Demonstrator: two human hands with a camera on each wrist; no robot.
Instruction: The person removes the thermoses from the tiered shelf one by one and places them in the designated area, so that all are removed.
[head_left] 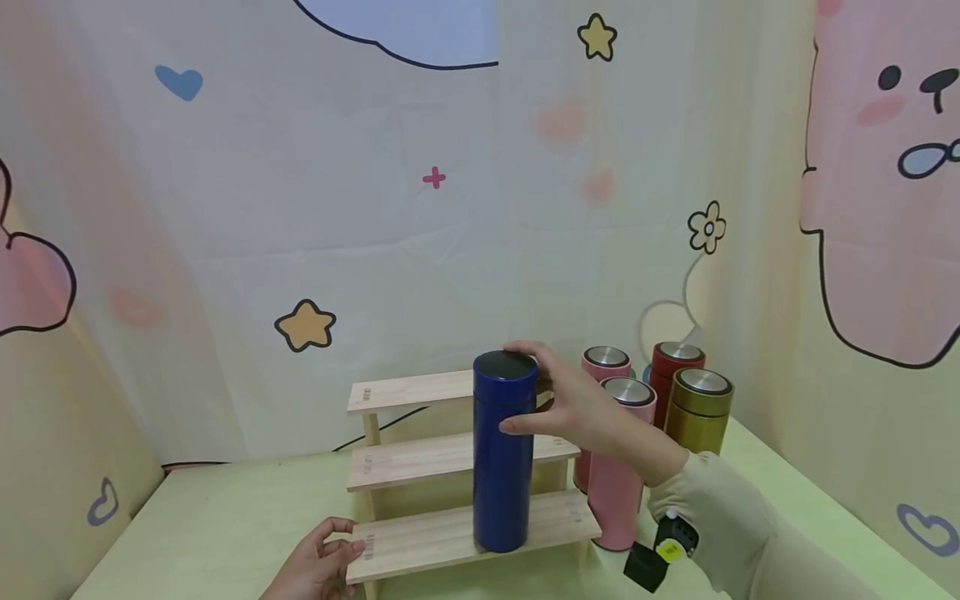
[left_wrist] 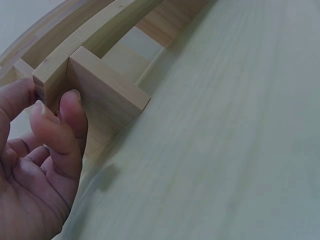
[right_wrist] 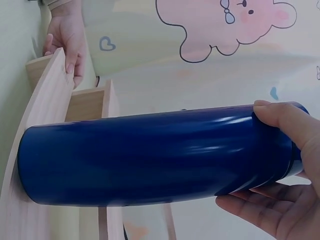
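A dark blue thermos bottle [head_left: 502,475] with a black top stands upright at the lowest step of a three-step wooden rack [head_left: 420,533], its base at the board's front edge. In the right wrist view that base meets the board. My right hand [head_left: 577,404] grips the thermos [right_wrist: 150,160] near its top, the thumb on one side and fingers [right_wrist: 255,202] on the other. At the rack's left end, my left hand [head_left: 318,558] pinches the end of the lowest board. The left wrist view shows those fingers [left_wrist: 52,127] curled at the board's corner.
Right of the rack stand two pink thermos bottles [head_left: 618,500], a red one [head_left: 675,367] and a gold one [head_left: 701,412], all with silver lids. The right forearm passes in front of them. A pale green tabletop [head_left: 225,517] lies below, with a cartoon-print curtain [head_left: 337,208] behind.
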